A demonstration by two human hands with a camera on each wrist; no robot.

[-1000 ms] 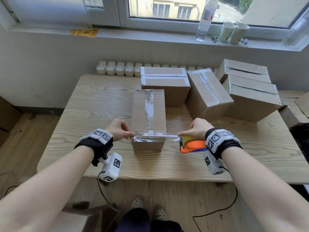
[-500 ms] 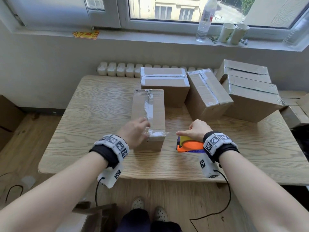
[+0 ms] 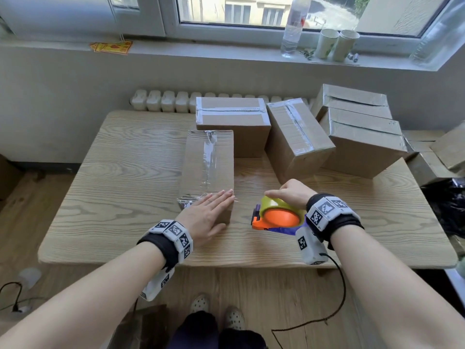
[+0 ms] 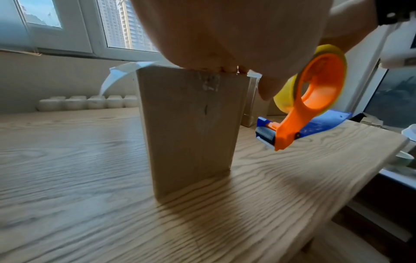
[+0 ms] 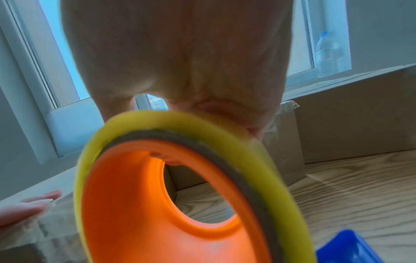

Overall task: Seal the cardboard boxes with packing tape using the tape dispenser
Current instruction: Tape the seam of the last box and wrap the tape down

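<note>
A narrow cardboard box (image 3: 207,162) lies lengthwise mid-table, a clear tape strip down its top seam. My left hand (image 3: 208,212) lies flat with straight fingers (image 3: 224,196) on the box's near end, pressing a cross strip of tape; a loose tape end (image 4: 117,74) curls off the box's left edge (image 4: 189,124). My right hand (image 3: 293,192) grips the orange and blue tape dispenser (image 3: 276,217) with its yellowish roll (image 5: 225,135) just right of the box, above the table. The dispenser (image 4: 310,99) hangs clear of the box.
Several taped cardboard boxes (image 3: 232,122) (image 3: 299,137) (image 3: 359,132) crowd the table's back right. The wooden table (image 3: 120,192) has bare room at the left. A bottle (image 3: 294,26) and two paper cups (image 3: 337,44) stand on the windowsill. Cables hang from both wrists.
The stretched tape strip has been cut from the dispenser. My left hand let go of its end, then moved right and flattened on the box's near end. The dispenser drew slightly right.
</note>
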